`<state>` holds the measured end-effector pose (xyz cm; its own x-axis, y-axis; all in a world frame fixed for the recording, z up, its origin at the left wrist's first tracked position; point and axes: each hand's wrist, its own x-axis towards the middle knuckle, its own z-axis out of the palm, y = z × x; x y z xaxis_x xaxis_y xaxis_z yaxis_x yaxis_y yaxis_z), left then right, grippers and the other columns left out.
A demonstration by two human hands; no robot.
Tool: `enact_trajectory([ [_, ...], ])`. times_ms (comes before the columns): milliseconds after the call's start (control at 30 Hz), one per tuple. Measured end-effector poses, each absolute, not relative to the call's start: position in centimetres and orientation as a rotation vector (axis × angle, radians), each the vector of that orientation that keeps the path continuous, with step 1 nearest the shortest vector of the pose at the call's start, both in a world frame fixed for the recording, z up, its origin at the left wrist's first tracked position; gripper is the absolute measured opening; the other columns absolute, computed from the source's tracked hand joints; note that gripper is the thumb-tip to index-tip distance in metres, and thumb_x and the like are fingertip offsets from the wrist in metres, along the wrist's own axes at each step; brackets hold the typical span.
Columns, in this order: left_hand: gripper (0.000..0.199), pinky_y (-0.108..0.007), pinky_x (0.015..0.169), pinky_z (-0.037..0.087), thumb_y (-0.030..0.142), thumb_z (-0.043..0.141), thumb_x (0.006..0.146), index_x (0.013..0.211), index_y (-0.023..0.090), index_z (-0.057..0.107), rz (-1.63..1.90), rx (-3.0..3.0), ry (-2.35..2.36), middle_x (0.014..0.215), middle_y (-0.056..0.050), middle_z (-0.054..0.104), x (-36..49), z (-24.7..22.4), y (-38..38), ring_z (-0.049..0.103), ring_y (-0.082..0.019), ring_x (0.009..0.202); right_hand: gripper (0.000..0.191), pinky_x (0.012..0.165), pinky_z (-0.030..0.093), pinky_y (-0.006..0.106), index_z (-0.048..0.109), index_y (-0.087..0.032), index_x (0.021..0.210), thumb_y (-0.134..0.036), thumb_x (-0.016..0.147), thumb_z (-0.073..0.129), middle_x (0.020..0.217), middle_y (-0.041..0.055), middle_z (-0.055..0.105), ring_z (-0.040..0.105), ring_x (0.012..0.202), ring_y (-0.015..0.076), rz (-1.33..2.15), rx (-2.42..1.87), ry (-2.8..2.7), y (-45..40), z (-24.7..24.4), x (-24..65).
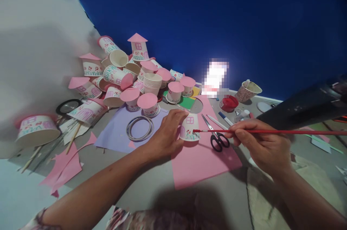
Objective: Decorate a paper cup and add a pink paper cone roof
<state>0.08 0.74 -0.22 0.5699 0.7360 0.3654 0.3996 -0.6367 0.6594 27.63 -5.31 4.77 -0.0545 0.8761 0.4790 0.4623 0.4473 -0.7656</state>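
Observation:
My left hand grips a white paper cup from its left side. The cup stands upside down on pink paper and bears a purple window, a purple door and green grass strokes. My right hand is closed on a thin red paintbrush, held level, with its red tip at the cup's drawn side. Whether the tip touches the cup is hard to tell. Black-handled scissors lie on the pink paper, just right of the cup.
Many decorated cups with pink roofs are piled at the back left. A roll of tape rests on purple paper. A red paint pot, markers and a patterned cup stand or lie at the back right. A dark pole slants in from the right.

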Motion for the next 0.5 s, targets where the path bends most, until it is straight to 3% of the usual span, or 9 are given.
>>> enact_trajectory([
  [500,0.069,-0.058,0.115,0.042,0.010,0.068,0.082,0.143,0.028,0.041,0.862,2.267,0.962,0.142,-0.014,0.048,0.21,-0.07,0.48,0.046,-0.034,0.138,0.013,0.055,0.057,0.020,0.074,-0.025,0.092,-0.018,0.099,0.066,0.076,-0.0014,0.075,0.067,0.059,0.0116,0.536,-1.142,-1.687,-5.09,4.48,27.61],
])
